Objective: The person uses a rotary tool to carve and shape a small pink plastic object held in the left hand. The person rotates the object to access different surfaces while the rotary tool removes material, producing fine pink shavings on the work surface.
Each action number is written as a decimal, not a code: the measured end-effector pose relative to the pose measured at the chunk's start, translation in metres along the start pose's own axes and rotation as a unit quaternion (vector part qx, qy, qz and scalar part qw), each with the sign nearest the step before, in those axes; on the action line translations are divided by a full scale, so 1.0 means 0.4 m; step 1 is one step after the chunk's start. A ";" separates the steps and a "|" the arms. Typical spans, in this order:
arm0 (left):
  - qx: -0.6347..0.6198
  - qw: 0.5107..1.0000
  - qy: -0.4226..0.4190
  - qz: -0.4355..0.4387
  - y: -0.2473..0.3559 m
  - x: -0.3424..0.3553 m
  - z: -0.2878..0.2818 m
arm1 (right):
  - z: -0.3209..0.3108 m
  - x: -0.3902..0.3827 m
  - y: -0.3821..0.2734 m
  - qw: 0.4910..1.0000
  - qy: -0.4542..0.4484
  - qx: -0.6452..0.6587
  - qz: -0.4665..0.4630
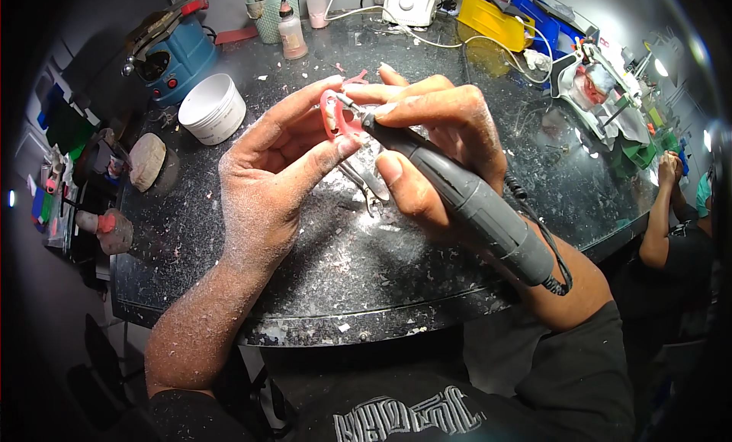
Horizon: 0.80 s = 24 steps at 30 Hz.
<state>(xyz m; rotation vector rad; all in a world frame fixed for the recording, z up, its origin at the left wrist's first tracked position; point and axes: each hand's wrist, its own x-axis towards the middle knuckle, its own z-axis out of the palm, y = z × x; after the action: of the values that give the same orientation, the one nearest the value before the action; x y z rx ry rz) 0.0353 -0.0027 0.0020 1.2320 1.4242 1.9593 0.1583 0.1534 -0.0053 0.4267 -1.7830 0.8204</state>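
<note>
Above the middle of the dark, dust-strewn bench, my left hand [263, 167] pinches a pink denture base [332, 120] between thumb and fingers. White powder coats this hand and its forearm. My right hand [457, 114] is closed round a black rotary handpiece [469, 194], held like a pen and slanting up to the left. Its bit [347, 102] reaches the upper right of the pink piece; whether it touches cannot be made out. A cord hangs from the handpiece's rear end. On the bench beneath my hands lies a metal tool [372, 196], partly hidden.
A white tub [213, 110], a pale plaster block [147, 161] and a blue machine [181, 64] stand at left. Behind are a bottle [292, 35] and a yellow bin [494, 22]. Cluttered papers and bags [591, 87] occupy the right. A co-worker's arm [659, 221] shows at far right.
</note>
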 end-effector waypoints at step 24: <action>0.226 0.955 0.013 0.194 -0.019 0.023 -0.045 | 0.009 -0.003 -0.001 1.000 -0.001 -0.005 0.015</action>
<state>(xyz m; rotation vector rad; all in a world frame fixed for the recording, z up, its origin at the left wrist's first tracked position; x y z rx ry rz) 0.0143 -0.0024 -0.0025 1.8110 1.8261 1.9488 0.1565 0.1505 -0.0068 0.3950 -1.7979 0.8329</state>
